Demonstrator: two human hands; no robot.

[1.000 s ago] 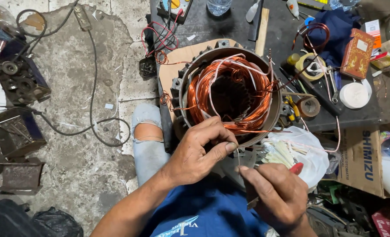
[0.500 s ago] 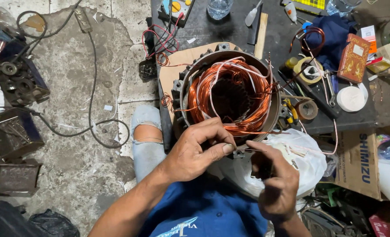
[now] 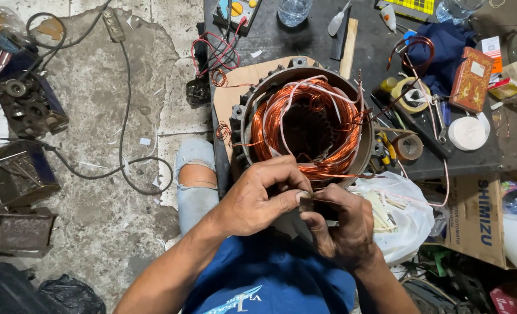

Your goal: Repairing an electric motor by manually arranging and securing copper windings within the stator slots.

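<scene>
— Now pinching a small dark piece [image 3: 312, 203] between both hands: left hand [image 3: 258, 197], right hand [image 3: 343, 224], just below the stator [image 3: 305, 125] on the bench [image 3: 305, 40].

— Probably fitting it among the copper windings [image 3: 328, 157] (slot hidden); calling for careful, steady seating.

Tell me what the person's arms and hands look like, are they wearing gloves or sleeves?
No gloves: the left hand and right hand are bare, with grime on the fingers. Both forearms are bare too, with no watch or rings showing. The person wears a blue T-shirt with a pale printed design and light, ripped jeans.
</scene>
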